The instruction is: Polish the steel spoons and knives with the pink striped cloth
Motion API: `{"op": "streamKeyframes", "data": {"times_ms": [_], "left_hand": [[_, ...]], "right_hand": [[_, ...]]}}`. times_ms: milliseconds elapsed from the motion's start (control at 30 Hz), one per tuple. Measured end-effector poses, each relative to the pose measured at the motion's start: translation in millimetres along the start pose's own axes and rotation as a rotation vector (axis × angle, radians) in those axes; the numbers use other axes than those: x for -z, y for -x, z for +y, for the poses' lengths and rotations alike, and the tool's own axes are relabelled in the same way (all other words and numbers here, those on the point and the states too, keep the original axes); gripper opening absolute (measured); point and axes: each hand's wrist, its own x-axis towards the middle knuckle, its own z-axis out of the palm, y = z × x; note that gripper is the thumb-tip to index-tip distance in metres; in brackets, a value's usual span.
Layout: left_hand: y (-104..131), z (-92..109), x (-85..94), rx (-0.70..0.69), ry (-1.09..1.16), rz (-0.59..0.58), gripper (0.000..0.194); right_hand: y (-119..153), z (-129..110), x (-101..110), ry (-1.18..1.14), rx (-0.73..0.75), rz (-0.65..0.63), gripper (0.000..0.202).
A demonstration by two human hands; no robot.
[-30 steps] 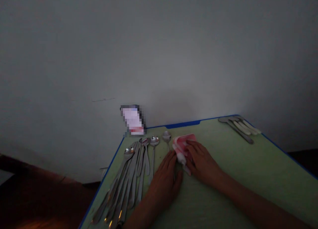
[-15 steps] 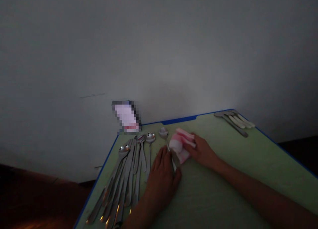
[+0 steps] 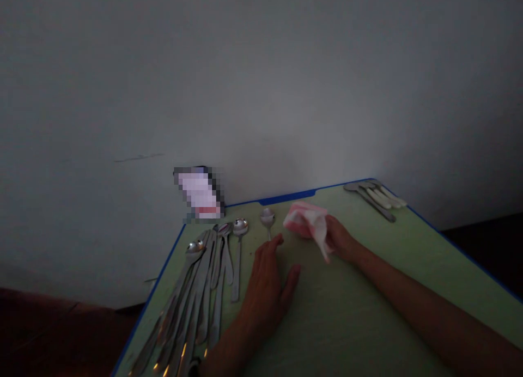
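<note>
Fingers closed on a crumpled pink-and-white cloth (image 3: 304, 220), the right hand (image 3: 342, 239) has it just right of a lone metal spoon (image 3: 267, 218), while the left hand (image 3: 265, 279), thumb spread from loosely bent fingers, hides that spoon's handle. Leftward, metal cutlery (image 3: 200, 279) fans across the green tabletop (image 3: 368, 273); white-handled pieces (image 3: 379, 197) lie far right.

Crumpled pink-white cloth (image 3: 306, 220) (one corner drooping); a metal spoon (image 3: 267, 218) lies to its left.
</note>
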Motion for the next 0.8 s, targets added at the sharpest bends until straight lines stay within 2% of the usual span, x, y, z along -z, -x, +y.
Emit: {"op": "streamKeyframes", "data": {"times_ms": [67, 133, 200, 267, 333, 400, 467, 533, 600, 733, 800], "left_hand": [[-3.4, -3.3, -1.0, 0.047, 0.133, 0.022, 0.056], [-5.1, -7.0, -1.2, 0.075, 0.263, -0.010, 0.058], [-5.2, -8.9, 0.1, 0.046, 0.321, -0.076, 0.056], [-4.5, -8.4, 3.1, 0.007, 0.316, -0.121, 0.046], [-3.9, -6.4, 7.7, 0.000, 0.321, -0.147, 0.034], [-3.5, -4.3, 12.5, 0.018, 0.386, -0.170, 0.027], [-2.9, -3.5, 15.9, 0.015, 0.477, -0.180, 0.028], [-2.0, -3.9, 16.6, 0.009, 0.547, -0.151, 0.035], [-1.2, -4.3, 15.1, 0.024, 0.544, -0.090, 0.034], [-1.4, -3.3, 10.2, 0.107, 0.343, 0.007, 0.016], [-1.7, -2.7, 9.5, 0.100, 0.282, 0.047, 0.008]], "right_hand": [[2.2, -2.7, -2.4, 0.030, -0.010, -0.056, 0.033], [5.2, -9.5, -5.5, 0.088, 0.002, -0.150, 0.030], [8.4, -17.7, -8.7, 0.183, 0.070, -0.238, 0.029], [10.7, -23.5, -11.3, 0.270, 0.170, -0.284, 0.024], [11.1, -24.1, -12.8, 0.297, 0.223, -0.194, 0.022], [9.2, -19.5, -12.9, 0.276, 0.195, 0.008, 0.024], [6.0, -13.1, -11.3, 0.226, 0.127, 0.196, 0.025], [2.9, -9.1, -8.7, 0.134, 0.054, 0.248, 0.024], [1.1, -9.2, -5.9, -0.005, -0.016, 0.150, 0.025], [1.0, -16.3, -1.7, -0.248, -0.133, -0.161, 0.040], [1.2, -18.8, -0.8, -0.248, -0.128, -0.190, 0.043]]}}
